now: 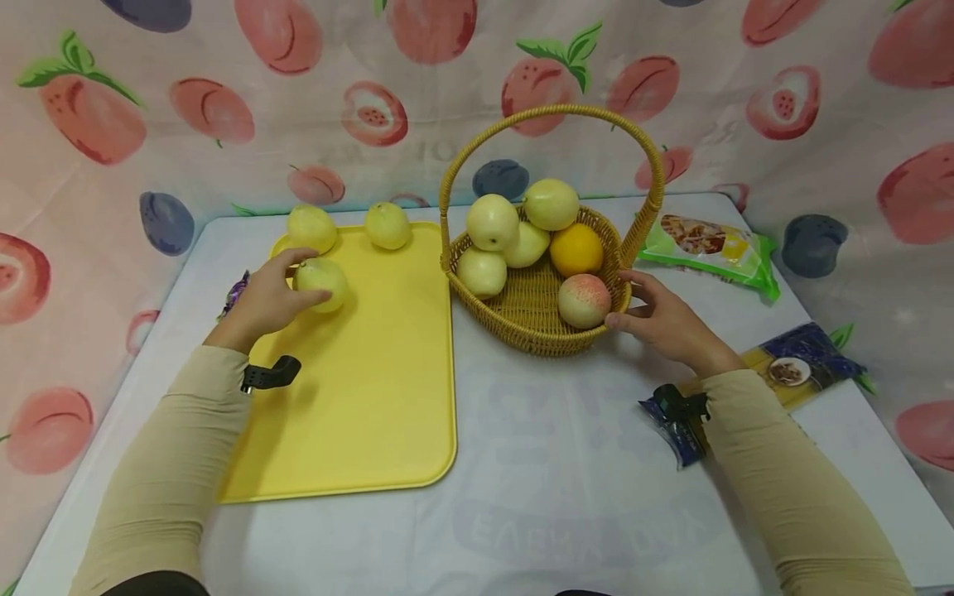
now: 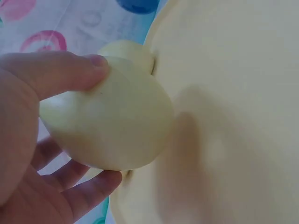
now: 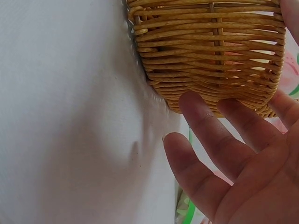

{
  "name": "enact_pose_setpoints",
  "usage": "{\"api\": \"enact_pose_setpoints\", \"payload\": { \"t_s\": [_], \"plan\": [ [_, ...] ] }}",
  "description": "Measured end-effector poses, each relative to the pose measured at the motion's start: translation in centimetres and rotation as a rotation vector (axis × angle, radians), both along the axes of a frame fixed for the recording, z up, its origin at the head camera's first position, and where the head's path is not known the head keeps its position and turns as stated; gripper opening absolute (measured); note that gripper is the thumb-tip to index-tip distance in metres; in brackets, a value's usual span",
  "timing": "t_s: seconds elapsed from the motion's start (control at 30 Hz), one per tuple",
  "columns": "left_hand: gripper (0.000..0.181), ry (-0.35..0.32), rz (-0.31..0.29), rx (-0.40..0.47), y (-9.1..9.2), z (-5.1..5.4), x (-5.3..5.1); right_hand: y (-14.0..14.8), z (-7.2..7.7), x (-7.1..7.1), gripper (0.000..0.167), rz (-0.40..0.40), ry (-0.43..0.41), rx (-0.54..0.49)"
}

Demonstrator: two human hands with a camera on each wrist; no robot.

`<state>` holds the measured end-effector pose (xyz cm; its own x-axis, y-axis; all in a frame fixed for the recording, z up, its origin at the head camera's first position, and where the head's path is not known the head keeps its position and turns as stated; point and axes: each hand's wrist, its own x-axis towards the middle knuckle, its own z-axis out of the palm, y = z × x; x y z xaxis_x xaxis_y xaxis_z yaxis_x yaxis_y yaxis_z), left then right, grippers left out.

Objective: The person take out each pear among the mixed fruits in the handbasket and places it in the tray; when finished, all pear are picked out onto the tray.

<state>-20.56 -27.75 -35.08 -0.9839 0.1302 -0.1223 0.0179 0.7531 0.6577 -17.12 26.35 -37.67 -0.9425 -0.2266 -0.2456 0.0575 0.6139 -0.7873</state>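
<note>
My left hand (image 1: 270, 291) holds a round pale yellow fruit (image 1: 325, 284) between thumb and fingers, over the upper left of a yellow tray (image 1: 358, 414). In the left wrist view the thumb presses one side of this fruit (image 2: 117, 121), fingertips the other. Two similar fruits, one at left (image 1: 311, 228) and one at right (image 1: 387, 225), sit at the tray's far edge. My right hand (image 1: 667, 323) touches the right end of a wicker basket (image 1: 532, 338). In the right wrist view, its fairly straight, spread fingers (image 3: 208, 123) meet the woven wall (image 3: 205, 51).
Several pale yellow fruits (image 1: 492, 222), an orange (image 1: 576, 250) and a peach (image 1: 585, 301) lie in the basket under its tall handle (image 1: 551, 108). Right of it are a green packet (image 1: 708, 248) and a blue-and-gold packet (image 1: 797, 364). A purple wrapper (image 1: 234, 295) shows behind my left wrist.
</note>
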Motion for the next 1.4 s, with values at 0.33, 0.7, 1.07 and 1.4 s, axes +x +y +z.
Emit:
{"api": "enact_pose_setpoints", "payload": {
  "t_s": [0.33,0.7,1.07,1.4],
  "plan": [
    [0.075,0.048,0.074,-0.012,-1.1,-0.7,-1.3,-0.1,0.1,0.0,0.097,-0.005,-0.003,0.003],
    [0.077,0.034,0.134,0.003,-1.8,-1.3,-2.8,-0.1,0.2,0.0,0.096,-0.002,-0.009,0.001],
    [0.079,0.03,0.154,0.05,-2.1,-1.4,-3.5,-0.1,0.3,0.1,0.095,-0.001,-0.016,0.004],
    [0.078,0.031,0.176,0.059,-2.3,-1.8,-4.0,-0.1,0.3,0.1,0.096,-0.005,-0.022,0.005]
  ]
}}
